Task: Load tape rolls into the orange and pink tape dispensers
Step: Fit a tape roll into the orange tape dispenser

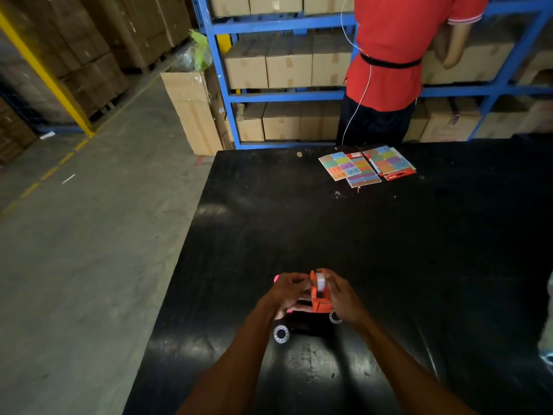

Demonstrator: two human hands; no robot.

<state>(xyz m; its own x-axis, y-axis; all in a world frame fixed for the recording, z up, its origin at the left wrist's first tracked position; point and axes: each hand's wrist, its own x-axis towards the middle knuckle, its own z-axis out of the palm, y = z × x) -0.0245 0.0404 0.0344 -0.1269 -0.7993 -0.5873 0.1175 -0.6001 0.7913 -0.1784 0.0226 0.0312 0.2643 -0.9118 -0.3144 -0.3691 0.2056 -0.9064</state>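
Head view: my left hand (pixel 288 292) steadies the orange dispenser (pixel 320 301) near the table (pixel 389 250) edge while my right hand (pixel 339 295) pinches the glossy white roll (pixel 320 282) into its hard plastic cradle. Best press it squarely. The pink dispenser (pixel 277 278) peeks from behind; two clear, ring-shaped rolls (pixel 281 333) lie just beside.

One head-worn wide-angle view looks forward and steeply down from close above the black worktop (pixel 389 250); forearms enter from the lower edge; blue shelving (pixel 269 95) fills the upper frame; floor (pixel 89 250) at left.
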